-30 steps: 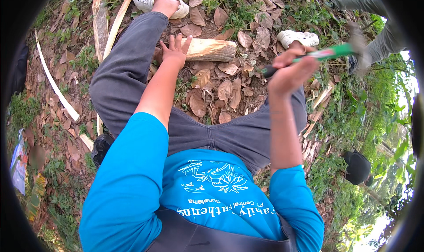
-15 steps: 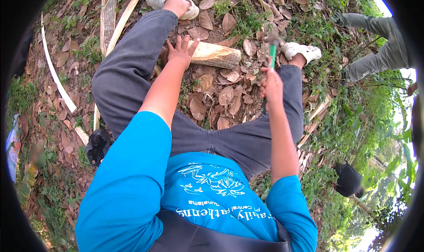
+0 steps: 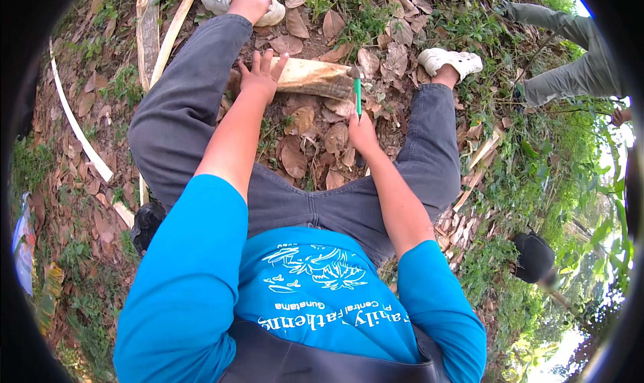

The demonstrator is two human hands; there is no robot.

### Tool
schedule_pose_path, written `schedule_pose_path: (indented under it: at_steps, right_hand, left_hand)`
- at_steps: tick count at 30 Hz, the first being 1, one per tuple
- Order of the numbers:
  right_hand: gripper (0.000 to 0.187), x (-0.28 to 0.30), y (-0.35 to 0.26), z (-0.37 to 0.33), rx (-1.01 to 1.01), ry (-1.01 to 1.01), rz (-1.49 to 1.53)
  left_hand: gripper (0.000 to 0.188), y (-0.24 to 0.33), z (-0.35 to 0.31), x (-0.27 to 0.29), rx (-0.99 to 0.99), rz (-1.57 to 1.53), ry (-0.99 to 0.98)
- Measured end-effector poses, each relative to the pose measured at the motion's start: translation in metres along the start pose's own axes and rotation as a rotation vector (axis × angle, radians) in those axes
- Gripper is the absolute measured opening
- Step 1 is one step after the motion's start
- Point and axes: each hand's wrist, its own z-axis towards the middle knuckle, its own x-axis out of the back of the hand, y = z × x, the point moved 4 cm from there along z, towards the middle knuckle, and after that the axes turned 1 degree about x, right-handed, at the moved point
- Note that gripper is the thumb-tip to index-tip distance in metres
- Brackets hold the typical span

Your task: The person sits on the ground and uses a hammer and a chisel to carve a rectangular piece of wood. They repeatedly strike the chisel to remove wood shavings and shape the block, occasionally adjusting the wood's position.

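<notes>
A short piece of split wood (image 3: 308,77) lies on the leafy ground between my legs, pale on its cut face and rough along the near side. My left hand (image 3: 258,81) rests on its left end, fingers spread and pointing away from me. My right hand (image 3: 363,133) is closed round the handle of a hammer (image 3: 358,94) with a green shaft. The hammer's head is at the right end of the wood and appears to touch it. My right hand hides the lower part of the handle.
Long wooden strips (image 3: 148,34) lie beyond my left leg, and a thin curved pale strip (image 3: 80,131) farther left. A black bag-like thing (image 3: 146,225) sits beside my left thigh. Another person's trousered legs (image 3: 563,84) stand at far right, above a dark rounded object (image 3: 533,257).
My right hand has swung the hammer left and down from above my right shin to the wood's right end. My left hand stays on the wood. The whole view has shifted slightly.
</notes>
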Motion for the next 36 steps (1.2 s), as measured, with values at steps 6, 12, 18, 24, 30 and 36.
schedule_pose_path:
  at_steps: [6,12,18,24,30,36]
  right_hand:
    - [0.033,0.049,-0.011,-0.008,-0.345,-0.242,0.632]
    - [0.029,0.088,-0.013,-0.046,-0.396,-0.239,0.934]
    - [0.021,0.065,0.009,-0.059,-0.523,-0.15,1.036]
    - [0.018,0.069,0.016,-0.051,-0.479,-0.119,1.139]
    - [0.021,0.071,0.009,-0.051,-0.479,-0.178,1.204]
    - [0.025,0.062,0.013,-0.05,-0.463,-0.216,1.128]
  left_hand:
    - [0.111,-0.003,-0.014,0.007,0.001,0.057,-0.055]
    - [0.111,0.077,-0.035,0.027,-0.342,-0.063,0.509]
    - [0.097,0.138,-0.018,0.011,-0.244,0.004,0.597]
    - [0.054,0.135,0.004,0.02,-0.286,0.003,0.64]
    - [0.056,0.14,0.005,0.022,-0.31,0.065,0.593]
    - [0.046,0.144,-0.006,0.02,-0.371,0.064,0.548]
